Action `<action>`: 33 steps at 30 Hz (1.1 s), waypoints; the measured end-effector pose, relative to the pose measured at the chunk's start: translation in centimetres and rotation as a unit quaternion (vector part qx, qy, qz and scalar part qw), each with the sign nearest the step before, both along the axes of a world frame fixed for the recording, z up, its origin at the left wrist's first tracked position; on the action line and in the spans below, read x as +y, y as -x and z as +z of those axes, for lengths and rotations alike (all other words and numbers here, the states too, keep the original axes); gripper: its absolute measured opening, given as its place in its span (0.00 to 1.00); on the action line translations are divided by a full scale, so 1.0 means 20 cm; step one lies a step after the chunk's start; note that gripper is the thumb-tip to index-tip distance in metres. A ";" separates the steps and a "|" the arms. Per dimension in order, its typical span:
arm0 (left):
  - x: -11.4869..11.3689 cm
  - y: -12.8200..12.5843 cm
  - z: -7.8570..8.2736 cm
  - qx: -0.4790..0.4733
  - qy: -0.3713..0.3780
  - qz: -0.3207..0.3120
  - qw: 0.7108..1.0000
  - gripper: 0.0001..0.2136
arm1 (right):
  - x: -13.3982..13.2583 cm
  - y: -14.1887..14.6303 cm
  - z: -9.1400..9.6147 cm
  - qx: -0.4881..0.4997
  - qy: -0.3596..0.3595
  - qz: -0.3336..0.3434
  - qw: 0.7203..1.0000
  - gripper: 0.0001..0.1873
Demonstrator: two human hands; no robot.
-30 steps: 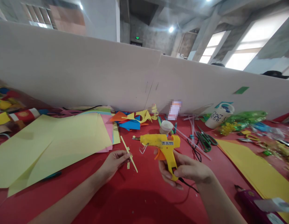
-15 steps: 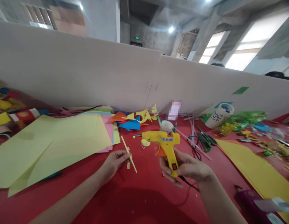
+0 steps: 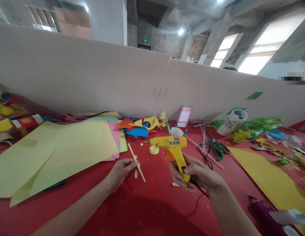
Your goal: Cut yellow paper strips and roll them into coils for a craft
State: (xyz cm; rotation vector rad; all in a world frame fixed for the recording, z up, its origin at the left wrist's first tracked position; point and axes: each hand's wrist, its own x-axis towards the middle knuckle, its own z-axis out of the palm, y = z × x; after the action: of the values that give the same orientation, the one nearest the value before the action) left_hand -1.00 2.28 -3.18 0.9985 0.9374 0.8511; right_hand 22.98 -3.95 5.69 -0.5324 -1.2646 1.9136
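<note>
Between the thumb and fingers of my left hand (image 3: 125, 170) is a thin pale-yellow paper strip (image 3: 140, 171), tilted, with small paper tabs at its middle. My right hand (image 3: 194, 172) is wrapped round the handle of a yellow glue gun (image 3: 175, 150) with an orange trigger. Its nozzle points left, above and to the right of the strip and apart from it. Below the nozzle a small yellow paper disc (image 3: 154, 149) lies on the red table (image 3: 132, 203), with a tiny yellow paper star (image 3: 142, 144) beside it.
Large yellow sheets (image 3: 76, 150) cover the left side. Coloured paper scraps (image 3: 137, 131), a white cup (image 3: 176, 132) and scissors (image 3: 217, 147) lie farther back. Orange-yellow sheets (image 3: 270, 177) and a purple glue gun (image 3: 268, 213) are at right. A white partition (image 3: 93, 78) stands behind.
The glue gun has tipped slightly in my right hand and its body has shifted a little left. A small pale paper piece now shows below it. My left hand stays nearly still.
</note>
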 end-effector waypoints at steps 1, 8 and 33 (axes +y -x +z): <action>0.00 0.00 0.00 0.003 0.001 0.002 1.000 0.12 | 0.00 0.00 0.00 0.003 0.003 -0.008 1.000 0.06; 0.00 0.00 0.01 0.014 0.004 0.013 1.000 0.13 | 0.00 0.01 0.01 -0.001 0.005 -0.002 1.000 0.02; -0.01 0.00 0.03 0.007 0.012 -0.010 1.000 0.13 | 0.07 -0.63 -0.20 -0.372 0.132 -0.377 0.838 0.17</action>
State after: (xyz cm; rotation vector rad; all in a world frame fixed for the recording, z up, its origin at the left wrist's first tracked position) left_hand -0.97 2.01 -2.60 0.9935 0.9456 0.8150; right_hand 35.61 -2.57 1.70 -1.7561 -0.9656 1.1981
